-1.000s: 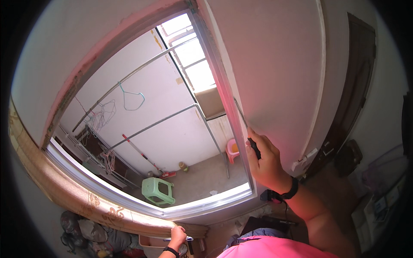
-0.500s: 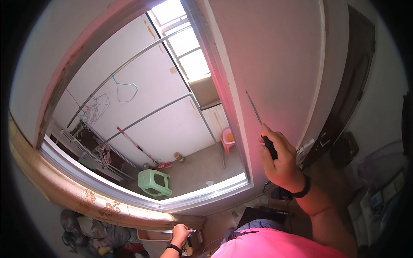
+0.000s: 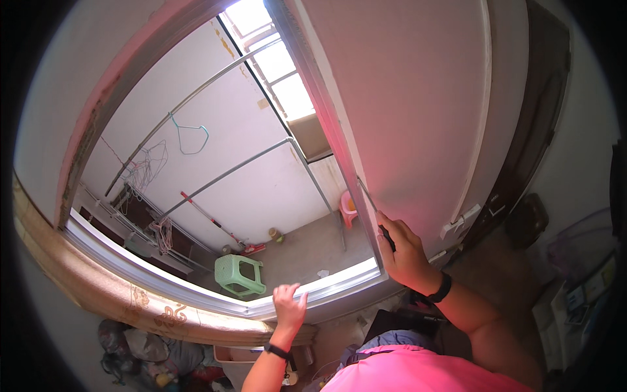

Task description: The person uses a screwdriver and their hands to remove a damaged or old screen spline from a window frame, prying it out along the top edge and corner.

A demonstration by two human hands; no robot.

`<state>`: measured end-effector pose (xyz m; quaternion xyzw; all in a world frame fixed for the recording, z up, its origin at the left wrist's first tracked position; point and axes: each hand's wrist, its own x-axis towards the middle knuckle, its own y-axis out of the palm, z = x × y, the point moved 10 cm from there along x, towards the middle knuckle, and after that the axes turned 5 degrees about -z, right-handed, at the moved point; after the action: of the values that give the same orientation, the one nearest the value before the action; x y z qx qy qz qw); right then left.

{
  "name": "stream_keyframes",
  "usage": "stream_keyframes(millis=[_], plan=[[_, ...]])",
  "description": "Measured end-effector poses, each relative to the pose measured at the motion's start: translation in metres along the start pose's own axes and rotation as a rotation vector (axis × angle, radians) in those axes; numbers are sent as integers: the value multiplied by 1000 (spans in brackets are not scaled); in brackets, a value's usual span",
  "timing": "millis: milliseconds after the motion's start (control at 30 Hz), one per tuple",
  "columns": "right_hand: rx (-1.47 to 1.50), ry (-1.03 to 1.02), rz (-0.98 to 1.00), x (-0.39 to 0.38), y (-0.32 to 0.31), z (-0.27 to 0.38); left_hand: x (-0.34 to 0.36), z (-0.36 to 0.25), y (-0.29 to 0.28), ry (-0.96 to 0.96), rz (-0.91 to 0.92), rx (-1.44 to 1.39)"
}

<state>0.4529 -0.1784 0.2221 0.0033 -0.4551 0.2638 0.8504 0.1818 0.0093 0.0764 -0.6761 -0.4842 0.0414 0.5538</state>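
Note:
My right hand [image 3: 405,255] is closed round the dark handle of a screwdriver [image 3: 368,196]. Its thin metal shaft points up and left, with the tip at the right side of the window frame [image 3: 358,228], by the wall edge; whether it touches is hard to see. On the silver sliding-window track [image 3: 339,282] along the bottom of the opening rests my left hand [image 3: 289,306], thumb apart from the fingers, with nothing visible in it. Both wrists wear dark bands.
Beyond the opening are a green stool [image 3: 239,274], a pink chair [image 3: 348,206], metal rails [image 3: 228,173] and a blue hanger [image 3: 190,137]. A rolled beige curtain [image 3: 150,304] lies below the track, above bundled bags [image 3: 147,346]. A white socket strip [image 3: 460,222] is at right.
The screwdriver has come down and left from mid-air to the window frame's side. My left hand has risen from beside the curtain's end onto the track.

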Motion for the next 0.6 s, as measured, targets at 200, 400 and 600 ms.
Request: stream_keyframes(millis=[200,400,600], plan=[[-23,110,-27,-37,17,-18,104,-144,-36,285,-305,-208],[31,181,24,-57,4,-16,149,-211,-33,435,-444,-254],[35,161,95,-63,-19,2,163,-239,-25,573,-547,-176]])
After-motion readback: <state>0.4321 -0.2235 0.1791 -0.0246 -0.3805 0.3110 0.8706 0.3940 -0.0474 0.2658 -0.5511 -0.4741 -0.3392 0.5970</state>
